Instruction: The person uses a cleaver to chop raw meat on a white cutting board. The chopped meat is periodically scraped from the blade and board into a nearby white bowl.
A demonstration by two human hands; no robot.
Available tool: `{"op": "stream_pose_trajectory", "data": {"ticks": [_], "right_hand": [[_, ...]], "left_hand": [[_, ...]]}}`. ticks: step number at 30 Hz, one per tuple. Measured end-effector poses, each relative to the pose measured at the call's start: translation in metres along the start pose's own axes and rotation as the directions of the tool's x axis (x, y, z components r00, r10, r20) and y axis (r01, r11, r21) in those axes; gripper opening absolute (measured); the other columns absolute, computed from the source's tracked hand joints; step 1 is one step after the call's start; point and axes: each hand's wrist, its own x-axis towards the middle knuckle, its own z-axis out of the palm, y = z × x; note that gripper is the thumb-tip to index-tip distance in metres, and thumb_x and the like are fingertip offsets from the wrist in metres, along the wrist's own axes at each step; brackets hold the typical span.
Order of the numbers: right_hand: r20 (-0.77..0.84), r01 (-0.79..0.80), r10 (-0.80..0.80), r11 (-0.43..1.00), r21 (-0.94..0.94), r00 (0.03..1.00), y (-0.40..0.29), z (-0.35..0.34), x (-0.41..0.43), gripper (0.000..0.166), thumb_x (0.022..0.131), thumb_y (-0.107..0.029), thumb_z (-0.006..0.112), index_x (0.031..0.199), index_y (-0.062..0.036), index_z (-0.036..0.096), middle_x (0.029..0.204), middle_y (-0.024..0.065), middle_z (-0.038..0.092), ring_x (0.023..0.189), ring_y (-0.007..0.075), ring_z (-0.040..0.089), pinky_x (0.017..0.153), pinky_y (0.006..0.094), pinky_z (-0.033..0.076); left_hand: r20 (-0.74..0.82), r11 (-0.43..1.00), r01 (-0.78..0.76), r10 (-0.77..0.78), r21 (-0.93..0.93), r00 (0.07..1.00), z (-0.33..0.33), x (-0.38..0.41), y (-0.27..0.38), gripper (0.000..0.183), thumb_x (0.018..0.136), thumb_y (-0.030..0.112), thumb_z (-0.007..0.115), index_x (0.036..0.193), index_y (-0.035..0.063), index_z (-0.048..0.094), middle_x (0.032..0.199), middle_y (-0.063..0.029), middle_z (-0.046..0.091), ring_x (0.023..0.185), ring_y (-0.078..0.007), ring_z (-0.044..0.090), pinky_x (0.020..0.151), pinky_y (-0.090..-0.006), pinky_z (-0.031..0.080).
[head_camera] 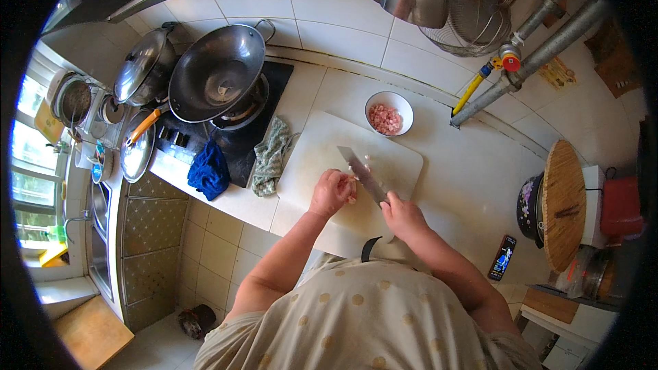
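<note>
My right hand (403,216) grips a broad-bladed kitchen knife (364,174), its blade slanting away to the upper left over a white cutting board (311,151). Just left of the blade, my left hand (329,192) curls its fingers on a strip of pale pink raw meat (352,196). The fingers partly hide this piece. A few small cut bits (367,157) lie on the board on the far side of the blade. Beyond the board's back edge, a white bowl (407,109) with a dark rim contains diced pink meat (384,119).
To the left, a wok (216,77) sits on the gas stove (280,79). A green cloth (271,156) and a blue cloth (208,169) lie nearby. On the right are a lit phone (502,258) and a pot (529,208) beside a round woven lid (564,205). A metal pipe (493,95) rises behind.
</note>
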Motion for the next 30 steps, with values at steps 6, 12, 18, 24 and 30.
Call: {"op": "stream_pose_trajectory", "data": {"ticks": [6, 12, 18, 24, 30], "right_hand": [[0.137, 0.065, -0.04, 0.981, -0.184, 0.99, -0.013, 0.002, 0.018, 0.021, 0.093, -0.025, 0.051, 0.094, -0.0044, 0.045, 0.062, 0.0183, 0.059, 0.059, 0.0403, 0.06, 0.053, 0.0525, 0.045], [0.186, 0.079, -0.04, 0.976, -0.204, 0.982, -0.009, 0.0, 0.023, 0.022, 0.093, -0.025, 0.049, 0.093, -0.0036, 0.046, 0.062, 0.0179, 0.059, 0.059, 0.04, 0.06, 0.053, 0.0527, 0.045], [0.242, 0.065, -0.014, 0.977, -0.204, 0.97, -0.008, -0.001, 0.027, 0.023, 0.094, -0.026, 0.049, 0.093, -0.0033, 0.047, 0.063, 0.0182, 0.059, 0.059, 0.0403, 0.06, 0.054, 0.0531, 0.045], [0.216, -0.029, 0.068, 0.984, -0.177, 0.974, -0.018, 0.036, 0.055, 0.025, 0.094, -0.03, 0.048, 0.095, -0.0047, 0.049, 0.07, 0.0226, 0.063, 0.067, 0.0441, 0.062, 0.06, 0.0541, 0.047], [0.145, 0.033, -0.012, 0.989, -0.144, 0.989, -0.006, 0.052, 0.058, 0.025, 0.094, -0.029, 0.048, 0.095, -0.0038, 0.048, 0.07, 0.0242, 0.062, 0.067, 0.0442, 0.062, 0.059, 0.0542, 0.047]], "left_hand": [[-0.091, 0.998, -0.066, 0.067, 0.014, 0.994, 0.007, -0.006, -0.001, 0.016, 0.077, 0.011, 0.066, 0.091, 0.0047, 0.062, 0.1, -0.0138, 0.06, 0.094, -0.0326, 0.06, 0.077, -0.0392, 0.052], [-0.08, 0.988, -0.148, 0.15, 0.039, 0.985, 0.01, -0.003, -0.013, 0.017, 0.076, 0.009, 0.067, 0.091, 0.0057, 0.063, 0.103, -0.0123, 0.061, 0.093, -0.0315, 0.06, 0.078, -0.038, 0.053], [-0.065, 0.984, -0.174, 0.175, 0.024, 0.982, 0.012, -0.004, -0.02, 0.018, 0.075, 0.008, 0.067, 0.092, 0.0057, 0.062, 0.101, -0.0118, 0.061, 0.092, -0.0309, 0.06, 0.078, -0.0378, 0.052], [-0.022, 0.962, -0.261, 0.263, 0.077, 0.964, 0.007, 0.001, -0.023, 0.017, 0.073, 0.006, 0.066, 0.089, 0.0051, 0.06, 0.098, -0.012, 0.06, 0.09, -0.0319, 0.059, 0.077, -0.0391, 0.051], [-0.069, 0.975, -0.203, 0.209, 0.088, 0.975, 0.005, -0.004, 0.007, 0.021, 0.071, 0.006, 0.067, 0.09, 0.0043, 0.058, 0.098, -0.0129, 0.057, 0.093, -0.0339, 0.055, 0.081, -0.0406, 0.049]]}}
